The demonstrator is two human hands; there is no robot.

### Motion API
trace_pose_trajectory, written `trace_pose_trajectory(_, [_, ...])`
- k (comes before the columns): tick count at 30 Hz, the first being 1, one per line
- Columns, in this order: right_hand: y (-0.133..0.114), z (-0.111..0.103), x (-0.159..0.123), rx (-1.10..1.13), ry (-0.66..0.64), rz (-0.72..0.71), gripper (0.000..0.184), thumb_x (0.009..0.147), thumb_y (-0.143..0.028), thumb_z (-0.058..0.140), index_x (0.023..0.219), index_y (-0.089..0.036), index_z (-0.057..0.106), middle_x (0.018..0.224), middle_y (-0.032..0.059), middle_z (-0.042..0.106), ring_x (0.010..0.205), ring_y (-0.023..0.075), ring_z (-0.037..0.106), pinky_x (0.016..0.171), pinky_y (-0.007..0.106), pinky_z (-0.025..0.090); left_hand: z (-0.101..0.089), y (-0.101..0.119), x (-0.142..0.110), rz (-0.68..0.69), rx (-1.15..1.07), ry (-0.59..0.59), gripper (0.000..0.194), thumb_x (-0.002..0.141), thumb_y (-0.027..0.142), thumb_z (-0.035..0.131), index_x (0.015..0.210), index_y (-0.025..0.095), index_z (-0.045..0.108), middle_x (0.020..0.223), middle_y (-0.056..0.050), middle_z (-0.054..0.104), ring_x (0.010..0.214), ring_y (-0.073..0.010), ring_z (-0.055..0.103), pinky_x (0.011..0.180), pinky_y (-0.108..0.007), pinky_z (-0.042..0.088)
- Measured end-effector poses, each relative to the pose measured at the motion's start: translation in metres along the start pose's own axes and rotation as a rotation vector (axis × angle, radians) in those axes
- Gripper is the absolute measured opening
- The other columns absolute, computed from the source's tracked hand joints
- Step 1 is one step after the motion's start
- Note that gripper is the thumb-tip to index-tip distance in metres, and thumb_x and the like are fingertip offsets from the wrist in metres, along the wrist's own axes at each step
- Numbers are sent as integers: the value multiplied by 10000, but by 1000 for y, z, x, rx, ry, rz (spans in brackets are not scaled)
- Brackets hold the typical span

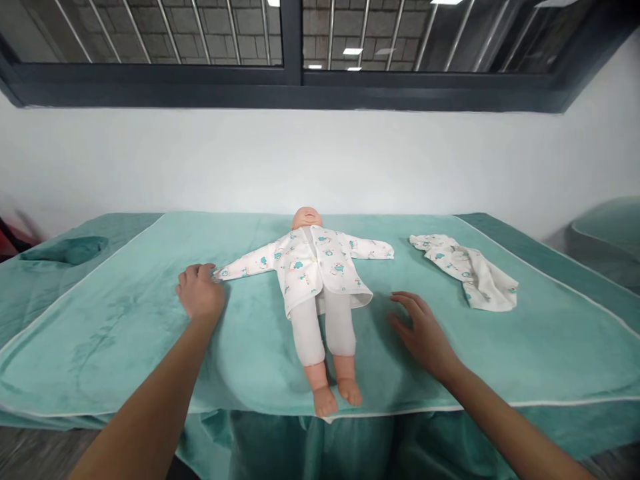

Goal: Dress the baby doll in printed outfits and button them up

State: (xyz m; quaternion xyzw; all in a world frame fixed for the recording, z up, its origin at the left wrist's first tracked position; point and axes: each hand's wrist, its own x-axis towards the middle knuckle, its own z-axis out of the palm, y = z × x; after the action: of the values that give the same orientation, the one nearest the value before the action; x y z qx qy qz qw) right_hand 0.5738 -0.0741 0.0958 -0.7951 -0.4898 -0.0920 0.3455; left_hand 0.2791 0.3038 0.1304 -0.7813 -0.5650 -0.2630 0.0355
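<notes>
Forearms (150,393) extended, we're touching the sleeve (250,263) with left hand (203,293), pinch unclear, right hand (425,333) empty, ideally smoothing without tugging.

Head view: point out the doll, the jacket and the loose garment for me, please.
Doll (340,328): head view, on its white leg.
Jacket (333,263): head view, on its printed front.
Loose garment (466,268): head view, near its middle.

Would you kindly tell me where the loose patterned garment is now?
In the head view, the loose patterned garment lies on the green cover, right of the doll, beyond the right hand.
</notes>
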Motion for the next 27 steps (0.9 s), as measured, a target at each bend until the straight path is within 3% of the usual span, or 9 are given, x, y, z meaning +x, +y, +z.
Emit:
trace_pose_trajectory(3, [42, -4, 4, -153, 3, 11, 387, 934, -424, 533, 1245, -197, 569, 1276, 156, 596, 1211, 320, 544, 1035, 517, 460, 4, -5, 2, 33, -67, 126, 405, 802, 133, 530, 1192, 156, 637, 1206, -147, 598, 1162, -336, 513, 942, -459, 441])
trace_pose_trajectory(7, [82, -22, 17, -365, 66, 54, 498, 932, -477, 505, 1306, -152, 551, 1383, 185, 540, 1306, 348, 465, 1103, 520, 382, 7, -9, 3, 83, -99, 156, 345, 840, 139, 518, 1166, 121, 628, 1164, -137, 597, 1141, -325, 518, 944, -457, 448])
trace_pose_trajectory(11, [119, -40, 35, -567, 166, 327, 675, 924, -526, 468, 1463, -128, 393, 1574, 205, 328, 1445, 401, 276, 1155, 620, 219, 5, -7, 1, 162, -117, 195, 273, 902, 178, 462, 1116, 127, 623, 1100, -111, 573, 1116, -320, 517, 941, -461, 441])
trace_pose_trajectory(14, [140, -48, 51, -545, 111, 546, 750, 914, -580, 445, 1526, -169, 309, 1537, 211, 384, 1374, 421, 375, 1078, 644, 298, 3, -3, -2, 211, -156, 221, 240, 909, 208, 453, 1058, 131, 624, 1052, -121, 581, 1086, -314, 524, 949, -455, 432])
trace_pose_trajectory(16, [148, -51, 61, -531, 101, 636, 702, 923, -575, 414, 1518, -210, 345, 1473, 200, 463, 1309, 425, 439, 1007, 645, 360, 1, 0, -5, 202, -198, 210, 241, 925, 264, 440, 1026, 144, 624, 1024, -132, 599, 1070, -315, 534, 945, -453, 430])
trace_pose_trajectory(19, [153, -55, 71, -559, 91, 652, 555, 957, -482, 341, 1407, -204, 510, 1397, 200, 529, 1258, 417, 474, 956, 623, 395, -6, 7, -13, 124, -257, 148, 281, 939, 344, 413, 1000, 170, 625, 989, -144, 625, 1052, -324, 555, 905, -446, 438])
trace_pose_trajectory(23, [146, -59, 72, -526, 17, 587, 463, 950, -377, 326, 1202, -143, 636, 1247, 222, 608, 1139, 361, 551, 892, 499, 440, -19, 23, -36, 103, -391, 0, 304, 931, 394, 422, 988, 192, 641, 1008, -124, 660, 1023, -303, 584, 881, -415, 435])
trace_pose_trajectory(27, [119, -56, 68, -122, 26, 576, 404, 853, -552, 482, 915, -192, 653, 944, 118, 671, 917, 294, 579, 791, 389, 437, -26, 53, -61, -2, -826, -281, 345, 868, 494, 535, 980, 193, 662, 938, -84, 685, 905, -260, 620, 890, -407, 449])
